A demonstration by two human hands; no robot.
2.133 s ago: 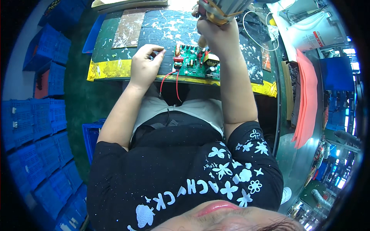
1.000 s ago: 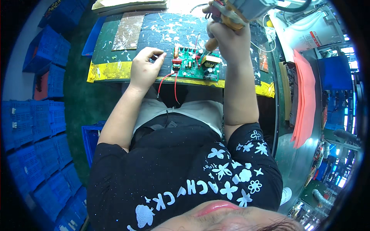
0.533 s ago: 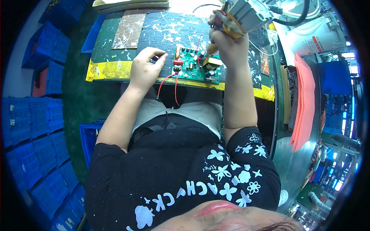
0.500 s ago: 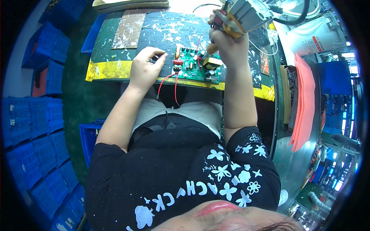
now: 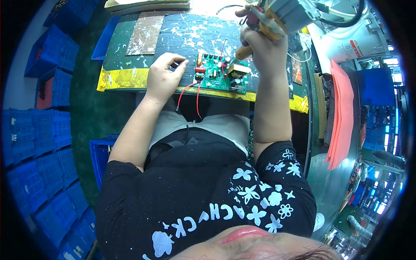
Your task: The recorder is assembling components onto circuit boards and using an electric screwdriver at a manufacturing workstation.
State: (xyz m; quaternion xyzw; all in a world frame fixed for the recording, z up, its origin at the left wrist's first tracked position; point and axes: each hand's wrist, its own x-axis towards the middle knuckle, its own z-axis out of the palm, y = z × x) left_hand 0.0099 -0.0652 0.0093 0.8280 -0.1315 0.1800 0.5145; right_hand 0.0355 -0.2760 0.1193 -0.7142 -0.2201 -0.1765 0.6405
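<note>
A green circuit board (image 5: 211, 80) with several mounted parts lies near the table's front edge. Two red wires (image 5: 198, 102) hang from its left side over that edge. My left hand (image 5: 167, 74) rests just left of the board, fingers loosely curled, with a gap between thumb and forefinger and nothing visible in it. Above the board's right side, my right hand (image 5: 265, 48) is wrapped round a bulky glue gun (image 5: 294, 16) with a grey housing. Its tan nozzle (image 5: 243, 53) points down-left toward the board's upper right part. The hand hides most of the grip.
Yellow tape (image 5: 125, 79) runs along the front of the scuffed table (image 5: 186, 30). A blue tray (image 5: 105, 38) stands at its left edge. To the right are a white bucket (image 5: 351, 45) and pink sheets (image 5: 340, 117). Blue crates (image 5: 39, 130) are stacked far left.
My right hand and the glue gun have shifted a little to the right, and the nozzle has drawn slightly up and right over the board. My left hand and the board look unmoved.
</note>
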